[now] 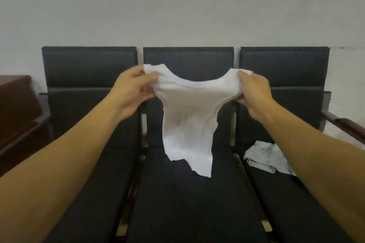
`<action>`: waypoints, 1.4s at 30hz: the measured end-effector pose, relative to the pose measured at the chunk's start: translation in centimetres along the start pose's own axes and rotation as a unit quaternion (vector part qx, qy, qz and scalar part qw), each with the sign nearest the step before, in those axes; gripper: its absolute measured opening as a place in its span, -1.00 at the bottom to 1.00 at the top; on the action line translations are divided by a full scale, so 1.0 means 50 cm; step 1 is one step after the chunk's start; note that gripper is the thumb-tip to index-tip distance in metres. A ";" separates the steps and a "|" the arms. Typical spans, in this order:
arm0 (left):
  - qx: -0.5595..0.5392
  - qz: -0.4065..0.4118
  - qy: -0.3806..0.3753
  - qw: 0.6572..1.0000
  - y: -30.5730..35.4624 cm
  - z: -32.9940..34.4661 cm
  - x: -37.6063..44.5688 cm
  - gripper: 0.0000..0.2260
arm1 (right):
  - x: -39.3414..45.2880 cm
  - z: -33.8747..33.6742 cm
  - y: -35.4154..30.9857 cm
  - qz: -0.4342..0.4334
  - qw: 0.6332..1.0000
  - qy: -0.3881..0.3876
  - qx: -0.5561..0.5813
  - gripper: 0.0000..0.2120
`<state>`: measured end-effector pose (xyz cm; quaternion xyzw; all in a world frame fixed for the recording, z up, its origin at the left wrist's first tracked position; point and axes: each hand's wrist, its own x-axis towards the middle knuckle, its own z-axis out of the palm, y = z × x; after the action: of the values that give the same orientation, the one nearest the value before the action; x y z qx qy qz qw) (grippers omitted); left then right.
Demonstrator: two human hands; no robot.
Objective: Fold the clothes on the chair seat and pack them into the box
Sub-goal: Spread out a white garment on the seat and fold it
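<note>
Both hands, left hand (132,92) and right hand (252,92), gripped our unfolded shirt (187,122); a cloth (266,159) waited at four o'clock, nothing packed.

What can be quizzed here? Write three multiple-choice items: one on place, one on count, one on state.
1. Where does the grey garment lie?
A. right chair seat
B. left chair seat
C. floor

2. How many black chairs stand in the row?
A. two
B. three
C. five

3. How is the white shirt held?
A. folded flat on a seat
B. hanging from both hands
C. draped over a backrest

Key: 1 A, it lies crumpled on the right seat. 2 B, three backrests show. 3 B, the left hand and right hand grip its shoulders.
</note>
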<state>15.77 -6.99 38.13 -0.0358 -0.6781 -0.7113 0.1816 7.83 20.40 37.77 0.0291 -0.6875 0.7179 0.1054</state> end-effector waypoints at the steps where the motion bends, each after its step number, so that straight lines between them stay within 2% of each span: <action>1: 0.030 -0.016 -0.011 0.999 -0.045 -0.005 -0.048 -0.87 | -0.039 -0.015 0.049 0.022 1.000 -0.006 -0.008 -0.85; 3: 0.093 -0.060 -0.048 0.993 -0.145 -0.009 -0.151 -0.87 | -0.112 -0.054 0.157 0.054 0.996 -0.025 -0.061 -0.87; 5: 0.157 -0.132 -0.086 0.975 -0.265 -0.014 -0.265 -0.92 | -0.185 -0.100 0.276 0.105 0.979 -0.087 -0.151 -0.88; 6: 0.185 -0.172 -0.093 0.963 -0.321 -0.013 -0.330 -0.91 | -0.224 -0.125 0.337 0.145 0.958 -0.141 -0.203 -0.85; 8: 0.209 -0.230 -0.091 0.946 -0.419 -0.015 -0.427 -0.68 | -0.283 -0.172 0.436 0.197 0.904 -0.247 -0.289 -0.78; 9: 0.196 -0.256 -0.087 0.943 -0.456 -0.011 -0.469 -0.63 | -0.308 -0.191 0.472 0.207 0.878 -0.280 -0.327 -0.73; 11: 0.160 -0.306 -0.078 0.935 -0.498 0.002 -0.526 -0.71 | -0.341 -0.217 0.517 0.215 0.856 -0.305 -0.358 -0.67; 13: 0.145 -0.337 -0.077 0.927 -0.522 0.015 -0.553 -0.81 | -0.352 -0.230 0.543 0.232 0.849 -0.322 -0.349 -0.70; 14: 0.146 -0.336 -0.083 0.927 -0.531 0.018 -0.558 -0.80 | -0.351 -0.233 0.552 0.245 0.846 -0.335 -0.337 -0.73; 17: 0.153 -0.304 -0.098 0.935 -0.527 0.016 -0.530 -0.55 | -0.327 -0.225 0.541 0.248 0.845 -0.357 -0.311 -0.79; 18: 0.157 -0.296 -0.103 0.937 -0.528 0.014 -0.507 -0.54 | -0.309 -0.215 0.536 0.236 0.852 -0.358 -0.300 -0.78; 21: 0.182 -0.267 -0.125 0.938 -0.524 0.021 -0.407 -0.77 | -0.231 -0.165 0.539 0.163 0.889 -0.324 -0.279 -0.71; 22: 0.197 -0.258 -0.138 0.936 -0.528 0.028 -0.367 -0.79 | -0.198 -0.144 0.554 0.136 0.898 -0.306 -0.285 -0.70; 24: 0.249 -0.248 -0.169 0.921 -0.572 0.035 -0.288 -0.76 | -0.139 -0.103 0.606 0.109 0.893 -0.276 -0.339 -0.68; 26: 0.347 -0.253 -0.184 0.884 -0.644 0.029 -0.246 -0.66 | -0.115 -0.079 0.664 0.114 0.857 -0.269 -0.424 -0.57; 28: 0.447 -0.254 -0.212 0.831 -0.715 0.006 -0.231 -0.58 | -0.116 -0.072 0.736 0.112 0.817 -0.299 -0.481 -0.52; 30: 0.546 -0.201 -0.272 0.766 -0.757 -0.018 -0.226 -0.60 | -0.127 -0.083 0.808 0.060 0.787 -0.343 -0.509 -0.52; 32: 0.637 -0.127 -0.325 0.687 -0.758 -0.036 -0.226 -0.60 | -0.134 -0.108 0.851 -0.020 0.762 -0.357 -0.539 -0.47; 35: 0.718 -0.119 -0.337 0.598 -0.747 -0.055 -0.235 -0.56 | -0.137 -0.144 0.903 -0.092 0.745 -0.337 -0.568 -0.34; 39: 0.765 -0.170 -0.305 0.541 -0.723 -0.066 -0.261 -0.49 | -0.157 -0.160 0.904 -0.093 0.723 -0.310 -0.610 -0.31; 42: 0.783 -0.202 -0.298 0.507 -0.708 -0.057 -0.269 -0.45 | -0.172 -0.171 0.861 -0.030 0.692 -0.310 -0.651 -0.36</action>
<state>17.97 -6.45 0.22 0.0487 -0.9622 0.1447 -0.2256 8.89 26.55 -6.52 0.1947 -0.9751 0.0366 -0.0999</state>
